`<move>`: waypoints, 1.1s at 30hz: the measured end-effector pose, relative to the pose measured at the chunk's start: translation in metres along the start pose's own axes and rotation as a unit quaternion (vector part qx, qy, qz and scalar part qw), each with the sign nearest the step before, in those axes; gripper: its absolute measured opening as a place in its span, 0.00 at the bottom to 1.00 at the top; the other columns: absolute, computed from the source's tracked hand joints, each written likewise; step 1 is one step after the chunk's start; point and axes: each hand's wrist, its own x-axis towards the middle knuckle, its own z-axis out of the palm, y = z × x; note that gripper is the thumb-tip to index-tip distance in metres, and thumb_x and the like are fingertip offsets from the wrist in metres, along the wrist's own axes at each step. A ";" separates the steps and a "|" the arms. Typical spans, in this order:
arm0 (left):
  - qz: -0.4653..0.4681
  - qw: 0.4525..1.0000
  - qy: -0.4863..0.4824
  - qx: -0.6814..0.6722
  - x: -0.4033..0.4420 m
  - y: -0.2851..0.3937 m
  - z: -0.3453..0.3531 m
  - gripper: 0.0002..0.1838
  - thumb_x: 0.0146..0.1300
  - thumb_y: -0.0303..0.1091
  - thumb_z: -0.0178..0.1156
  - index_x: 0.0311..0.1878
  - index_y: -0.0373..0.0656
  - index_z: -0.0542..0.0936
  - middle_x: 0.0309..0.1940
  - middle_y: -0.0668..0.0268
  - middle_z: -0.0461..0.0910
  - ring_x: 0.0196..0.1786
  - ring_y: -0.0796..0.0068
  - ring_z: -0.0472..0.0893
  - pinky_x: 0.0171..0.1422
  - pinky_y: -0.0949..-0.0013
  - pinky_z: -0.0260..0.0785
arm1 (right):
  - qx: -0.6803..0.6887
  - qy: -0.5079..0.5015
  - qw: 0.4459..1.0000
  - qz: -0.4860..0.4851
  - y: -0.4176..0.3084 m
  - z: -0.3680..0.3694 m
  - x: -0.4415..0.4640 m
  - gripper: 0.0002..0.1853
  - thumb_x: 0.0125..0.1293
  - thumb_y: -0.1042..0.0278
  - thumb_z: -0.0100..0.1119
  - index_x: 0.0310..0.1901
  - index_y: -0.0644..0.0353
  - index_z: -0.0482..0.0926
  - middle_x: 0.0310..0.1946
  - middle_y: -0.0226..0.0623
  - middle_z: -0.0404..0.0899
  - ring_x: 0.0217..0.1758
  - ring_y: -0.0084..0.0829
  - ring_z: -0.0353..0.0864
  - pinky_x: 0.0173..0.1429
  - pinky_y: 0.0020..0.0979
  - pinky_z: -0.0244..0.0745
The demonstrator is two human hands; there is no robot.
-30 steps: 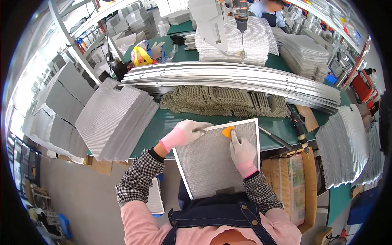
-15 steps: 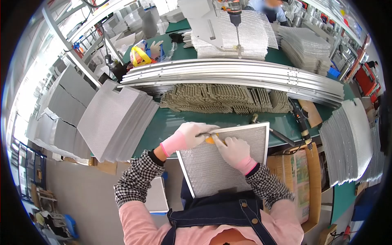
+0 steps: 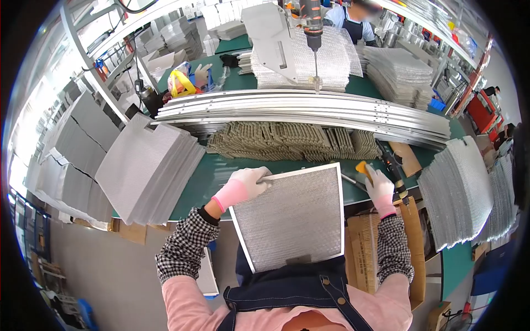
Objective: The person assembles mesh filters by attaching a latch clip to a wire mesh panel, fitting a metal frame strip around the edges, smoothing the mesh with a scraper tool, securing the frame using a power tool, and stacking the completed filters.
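A mesh filter panel [image 3: 290,218] in a thin white frame leans tilted between the bench and the person's apron. My left hand [image 3: 247,186], in a white glove with a pink cuff, is closed on the panel's upper left corner. To the right of the panel, my right hand [image 3: 380,186] is closed around a small yellow tool [image 3: 363,169], whose exact kind I cannot make out. This hand is apart from the panel. Just left of the right hand lies a hammer-like tool with a metal shaft [image 3: 353,181], partly hidden.
Long metal profiles [image 3: 298,105] lie across the green bench [image 3: 218,171], behind a row of brown corrugated pieces [image 3: 287,140]. Stacked mesh sheets stand left [image 3: 146,165] and right [image 3: 458,190]. A power screwdriver [image 3: 393,168] lies rightward; a drill [image 3: 312,27] hangs overhead. Another person [image 3: 353,25] is behind.
My right hand has left the panel's top edge and moved right with the yellow tool. My left hand stays at the corner. The view has shifted slightly.
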 end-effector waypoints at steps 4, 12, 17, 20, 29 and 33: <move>0.065 0.998 0.007 -0.006 -0.002 -0.008 0.008 0.17 0.68 0.40 0.56 0.55 0.42 0.78 0.46 0.53 0.83 0.51 0.51 0.82 0.57 0.56 0.73 | -0.107 -0.143 0.984 -0.003 0.009 -0.012 0.016 0.15 0.61 0.60 0.66 0.50 0.47 0.84 0.37 0.35 0.77 0.45 0.40 0.80 0.46 0.43 0.77; 0.190 0.981 0.042 -0.025 -0.020 0.014 -0.007 0.13 0.62 0.30 0.58 0.49 0.36 0.79 0.41 0.51 0.81 0.48 0.49 0.81 0.53 0.57 0.73 | 0.195 -0.312 0.886 -0.284 -0.213 -0.072 0.124 0.20 0.65 0.48 0.59 0.43 0.59 0.81 0.41 0.42 0.81 0.49 0.43 0.83 0.52 0.42 0.79; 0.101 0.992 0.076 0.028 -0.078 -0.010 -0.034 0.11 0.57 0.29 0.64 0.42 0.34 0.80 0.32 0.52 0.80 0.36 0.54 0.81 0.42 0.61 0.72 | 0.235 -0.340 0.876 -0.249 -0.222 -0.056 0.120 0.17 0.66 0.52 0.59 0.43 0.59 0.79 0.38 0.43 0.82 0.44 0.44 0.84 0.47 0.43 0.80; 0.010 0.995 0.074 -0.062 -0.088 -0.011 -0.031 0.10 0.56 0.26 0.65 0.40 0.33 0.80 0.31 0.54 0.79 0.35 0.62 0.81 0.40 0.65 0.71 | 0.275 -0.272 0.860 -0.332 -0.227 -0.049 0.123 0.14 0.67 0.54 0.58 0.41 0.58 0.78 0.37 0.41 0.83 0.41 0.45 0.85 0.44 0.44 0.80; 0.133 0.949 0.276 -0.067 -0.106 -0.026 -0.009 0.29 0.59 0.43 0.70 0.59 0.33 0.78 0.53 0.51 0.81 0.52 0.55 0.83 0.58 0.62 0.75 | 0.321 -0.323 0.838 -0.301 -0.254 -0.077 0.119 0.12 0.66 0.59 0.57 0.40 0.60 0.78 0.35 0.46 0.81 0.39 0.49 0.84 0.42 0.45 0.78; 0.079 0.931 0.326 -0.148 -0.110 -0.019 0.024 0.28 0.62 0.42 0.68 0.60 0.33 0.78 0.55 0.51 0.81 0.54 0.56 0.84 0.59 0.61 0.75 | 0.376 -0.296 0.818 -0.319 -0.251 -0.074 0.115 0.13 0.65 0.59 0.57 0.40 0.61 0.77 0.36 0.44 0.80 0.40 0.49 0.83 0.43 0.45 0.78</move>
